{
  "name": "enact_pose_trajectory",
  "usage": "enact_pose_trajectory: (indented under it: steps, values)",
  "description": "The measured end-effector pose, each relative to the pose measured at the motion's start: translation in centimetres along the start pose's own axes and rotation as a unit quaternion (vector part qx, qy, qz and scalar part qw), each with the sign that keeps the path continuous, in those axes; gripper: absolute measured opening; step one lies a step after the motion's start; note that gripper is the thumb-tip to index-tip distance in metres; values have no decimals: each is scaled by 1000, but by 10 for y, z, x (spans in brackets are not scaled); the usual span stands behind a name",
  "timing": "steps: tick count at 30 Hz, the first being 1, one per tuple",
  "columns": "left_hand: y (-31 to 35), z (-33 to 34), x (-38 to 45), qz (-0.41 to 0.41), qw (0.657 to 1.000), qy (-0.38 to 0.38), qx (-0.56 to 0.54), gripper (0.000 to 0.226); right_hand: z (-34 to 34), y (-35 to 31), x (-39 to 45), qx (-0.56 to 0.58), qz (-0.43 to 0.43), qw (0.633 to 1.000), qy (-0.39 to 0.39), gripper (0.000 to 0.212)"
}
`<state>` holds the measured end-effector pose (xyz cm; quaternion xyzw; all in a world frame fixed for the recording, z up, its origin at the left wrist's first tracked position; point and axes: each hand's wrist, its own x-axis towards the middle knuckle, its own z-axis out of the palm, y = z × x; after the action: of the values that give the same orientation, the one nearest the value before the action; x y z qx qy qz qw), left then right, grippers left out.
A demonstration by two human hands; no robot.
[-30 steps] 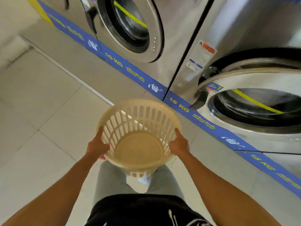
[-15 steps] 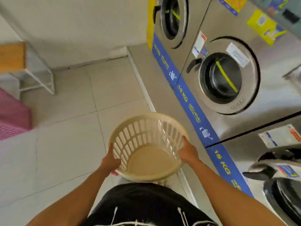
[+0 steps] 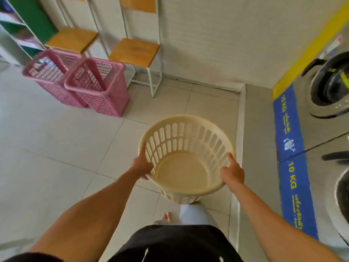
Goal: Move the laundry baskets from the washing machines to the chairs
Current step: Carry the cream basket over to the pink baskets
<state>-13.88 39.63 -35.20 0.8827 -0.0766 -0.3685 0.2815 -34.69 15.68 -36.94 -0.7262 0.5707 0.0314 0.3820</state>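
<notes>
Swinging away from the washing machines [image 3: 328,86], you are now facing two wooden chairs [image 3: 135,52] with two pink baskets [image 3: 98,86] just before them. Your left hand [image 3: 141,164] and right hand [image 3: 232,172] are clamping fingers around one cream basket [image 3: 186,157], held short of those chairs.

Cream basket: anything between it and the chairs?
Nothing visible blocks the direct line: open floor tiles lie between the cream basket, held by left hand and right hand, and the nearer wooden chair. Two pink baskets stand on the floor left of that chair, in front of the farther one.
</notes>
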Motion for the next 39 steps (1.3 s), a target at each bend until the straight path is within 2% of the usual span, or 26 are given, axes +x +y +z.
enact_pose_trajectory:
  steps: [6, 14, 20, 25, 31, 39]
  values:
    - [-1, -19, 37, -53, 996, 38, -66, 96, 22, -64, 60, -36, -72, 996, -27, 76]
    - [54, -40, 118, -97, 988, 57, -102, 101, 21, -131, 158, -74, -65, 992, -85, 77]
    - [92, -46, 165, -85, 976, 145, -139, 101, 12, -187, 221, -96, -87, 986, -101, 75]
    - [101, -57, 207, -108, 964, 176, -165, 103, 19, -241, 256, -132, -111, 977, -122, 70]
    - [93, -89, 256, -167, 954, 173, -178, 105, 56, -310, 295, -176, -122, 967, -138, 73]
    - [91, -167, 352, -186, 952, 126, -207, 103, 116, -421, 353, -252, -121, 947, -157, 74]
